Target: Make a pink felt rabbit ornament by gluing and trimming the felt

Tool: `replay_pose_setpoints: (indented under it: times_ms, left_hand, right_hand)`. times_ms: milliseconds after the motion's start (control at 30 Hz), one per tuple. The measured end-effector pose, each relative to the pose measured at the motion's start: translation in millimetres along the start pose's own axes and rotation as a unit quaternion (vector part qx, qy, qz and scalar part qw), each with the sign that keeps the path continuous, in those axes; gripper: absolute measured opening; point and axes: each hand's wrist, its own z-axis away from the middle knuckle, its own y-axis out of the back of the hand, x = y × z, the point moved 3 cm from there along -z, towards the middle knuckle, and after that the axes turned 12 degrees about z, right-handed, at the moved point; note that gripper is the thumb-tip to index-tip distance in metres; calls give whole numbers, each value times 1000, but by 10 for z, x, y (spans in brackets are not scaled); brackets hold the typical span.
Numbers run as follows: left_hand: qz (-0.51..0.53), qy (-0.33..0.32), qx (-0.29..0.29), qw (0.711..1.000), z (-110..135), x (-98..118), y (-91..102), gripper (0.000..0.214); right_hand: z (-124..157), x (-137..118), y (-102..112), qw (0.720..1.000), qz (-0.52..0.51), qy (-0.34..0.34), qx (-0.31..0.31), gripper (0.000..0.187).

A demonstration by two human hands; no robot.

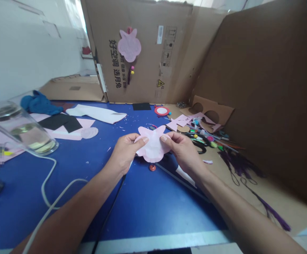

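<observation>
Between my two hands is a pale pink cutout (153, 145) with two pointed ears on top and a scalloped lower edge. My left hand (128, 150) pinches its left side, thumb in front and fingers behind. On the right side my right hand (180, 146) grips it the same way. The cutout is held up over the blue table (143, 208). Just below its lower edge a small orange-red round piece (152, 167) shows. Whatever lies directly behind the cutout is mostly hidden.
A similar pink cutout (129, 46) hangs on the upright cardboard (148, 84) ahead. To the right lie brown cardboard, paper scraps (181, 120), beads and purple tassels (234, 165). At left stand a glass jar (34, 134), a blue cloth (42, 103) and a white cable (51, 176).
</observation>
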Motion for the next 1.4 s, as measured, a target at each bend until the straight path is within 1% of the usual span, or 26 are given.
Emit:
replay_pose_setpoints:
  times_ms: [200,367,500,700,833,1100,1400]
  left_hand:
    - [0,19,-21,1000,32,-5,-28,38]
    - [-2,27,-23,999,65,7,-41,40]
    - [18,54,-42,998,76,-17,-60,41]
    - [-12,26,-18,999,58,-12,-38,43]
    - [0,13,-5,1000,28,-15,-24,41]
    - [-8,15,-3,1000,20,-4,-29,43]
    - [-17,17,-1,1000,21,13,-38,45]
  right_hand:
    - [10,-31,0,1000,5,1,14,40]
    - [37,-65,-33,1000,13,-12,-18,42]
    - [52,-72,-37,1000,14,-19,-13,46]
    - [46,-43,-20,1000,-4,-26,-14,43]
    - [17,-21,17,1000,-8,-15,6,42]
    - [-16,-41,47,999,-27,-22,25,41]
    - [-35,-85,103,999,-21,-22,44,42]
